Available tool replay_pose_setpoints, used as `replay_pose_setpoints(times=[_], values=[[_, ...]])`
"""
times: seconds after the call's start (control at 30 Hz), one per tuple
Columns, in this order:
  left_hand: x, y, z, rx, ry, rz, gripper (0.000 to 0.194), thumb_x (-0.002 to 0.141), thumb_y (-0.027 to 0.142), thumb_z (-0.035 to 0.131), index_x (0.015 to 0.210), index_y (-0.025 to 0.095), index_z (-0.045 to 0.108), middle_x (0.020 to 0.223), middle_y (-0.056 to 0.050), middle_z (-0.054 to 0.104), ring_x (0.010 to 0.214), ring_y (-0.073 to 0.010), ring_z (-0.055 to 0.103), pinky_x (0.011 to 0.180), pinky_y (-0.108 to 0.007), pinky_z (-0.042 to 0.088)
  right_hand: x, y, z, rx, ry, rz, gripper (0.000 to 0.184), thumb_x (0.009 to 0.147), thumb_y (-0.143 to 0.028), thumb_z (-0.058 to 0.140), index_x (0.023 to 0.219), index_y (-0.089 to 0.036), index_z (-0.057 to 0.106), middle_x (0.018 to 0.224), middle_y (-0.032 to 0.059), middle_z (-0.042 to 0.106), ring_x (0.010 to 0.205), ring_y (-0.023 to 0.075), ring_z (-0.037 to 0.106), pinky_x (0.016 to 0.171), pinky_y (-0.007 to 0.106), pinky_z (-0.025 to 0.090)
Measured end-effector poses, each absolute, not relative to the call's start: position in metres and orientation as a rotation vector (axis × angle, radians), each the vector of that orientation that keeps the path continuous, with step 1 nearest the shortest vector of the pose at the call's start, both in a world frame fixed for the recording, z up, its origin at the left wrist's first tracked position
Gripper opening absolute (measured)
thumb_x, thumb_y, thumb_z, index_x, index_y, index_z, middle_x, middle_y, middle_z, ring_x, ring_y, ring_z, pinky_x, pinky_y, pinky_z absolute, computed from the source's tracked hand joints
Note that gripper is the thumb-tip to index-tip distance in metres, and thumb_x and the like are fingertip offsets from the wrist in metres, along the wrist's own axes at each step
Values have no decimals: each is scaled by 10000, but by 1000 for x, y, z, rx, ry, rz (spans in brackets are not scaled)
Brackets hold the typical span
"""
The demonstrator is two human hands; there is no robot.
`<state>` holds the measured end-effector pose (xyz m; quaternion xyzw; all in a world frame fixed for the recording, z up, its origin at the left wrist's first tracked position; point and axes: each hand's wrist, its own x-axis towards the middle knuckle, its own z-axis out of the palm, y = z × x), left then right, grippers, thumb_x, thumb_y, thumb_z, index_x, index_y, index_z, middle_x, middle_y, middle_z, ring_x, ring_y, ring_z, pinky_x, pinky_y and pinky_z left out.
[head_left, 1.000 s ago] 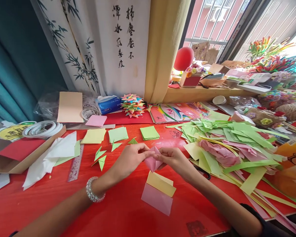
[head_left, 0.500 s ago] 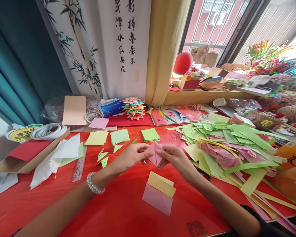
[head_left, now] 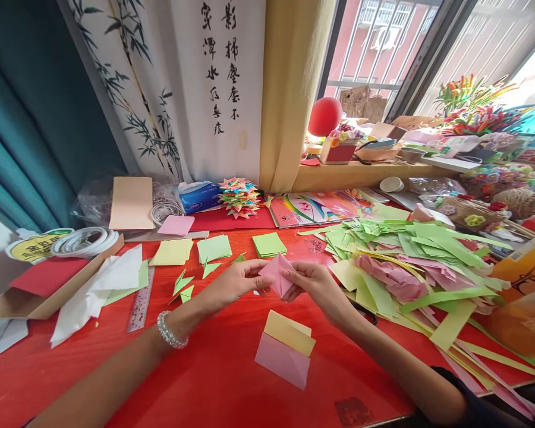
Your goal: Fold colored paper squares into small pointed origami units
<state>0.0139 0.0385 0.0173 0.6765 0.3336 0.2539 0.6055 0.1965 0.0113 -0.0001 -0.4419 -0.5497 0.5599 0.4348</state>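
Observation:
Both my hands hold a small folded pink paper piece (head_left: 277, 274) just above the red table (head_left: 205, 368). My left hand (head_left: 236, 280) pinches its left side, a bead bracelet (head_left: 169, 330) on the wrist. My right hand (head_left: 312, 283) pinches its right side. Nearer to me on the table lie a folded yellow paper (head_left: 289, 330) and a pink paper (head_left: 282, 360), overlapping. Small green folded pieces (head_left: 182, 284) lie left of my left hand.
A big heap of green, pink and yellow paper strips (head_left: 410, 261) fills the right. Stacks of square paper (head_left: 269, 244), a ruler (head_left: 138, 304), tape rolls (head_left: 84, 240), a tissue pack (head_left: 198, 196) and a pile of finished folded stars (head_left: 238, 195) sit behind.
The pink piece has been turned and lifted a little between my fingers, its point now upward. The view has shifted slightly; the table items have stayed put.

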Motion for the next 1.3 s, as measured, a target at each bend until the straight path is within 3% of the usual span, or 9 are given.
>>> replay_pose_setpoints(times=[0.37, 0.57, 0.77, 0.93, 1.1, 1.3], values=[[20, 36, 2, 1578, 874, 714, 228, 760, 367, 549, 809, 150, 599, 624, 16, 506, 544, -98, 472, 497, -212, 404, 192, 8, 2, -1158, -1425, 1440, 281, 747, -391, 592, 774, -112, 612, 651, 19, 613, 565, 137, 625, 555, 253, 519], [16, 36, 17, 1430, 759, 563, 281, 787, 380, 529, 930, 156, 621, 789, -32, 612, 683, -129, 582, 696, -276, 481, 196, 10, 3, -1127, -1450, 1473, 269, 765, -376, 575, 726, -110, 590, 624, 14, 616, 530, 131, 616, 527, 242, 510], [23, 31, 5, 1478, 866, 733, 277, 774, 405, 541, 784, 138, 611, 672, -21, 608, 596, -126, 581, 597, -245, 481, 194, 9, 1, -1183, -1465, 1449, 275, 760, -378, 581, 727, -105, 574, 611, 12, 599, 500, 131, 601, 500, 249, 496], [25, 27, 1, 1531, 975, 808, 296, 794, 425, 504, 720, 146, 570, 582, -2, 592, 492, -111, 553, 513, -227, 442, 196, 9, 4, -1098, -1513, 1493, 270, 775, -378, 564, 783, -110, 589, 701, 21, 592, 620, 127, 596, 599, 260, 513], [24, 30, 4, 1505, 902, 825, 259, 779, 402, 533, 772, 145, 564, 653, -12, 603, 569, -123, 571, 551, -240, 463, 195, 10, 4, -1093, -1459, 1465, 244, 791, -349, 550, 769, -111, 597, 710, 32, 605, 641, 121, 593, 606, 243, 510], [23, 33, 9, 1379, 833, 820, 248, 752, 308, 582, 950, 159, 593, 704, -20, 625, 602, -134, 593, 631, -280, 484, 198, 12, 1, -958, -1295, 1529, 164, 799, -294, 558, 922, -191, 523, 702, 6, 643, 604, 129, 620, 610, 270, 511]])
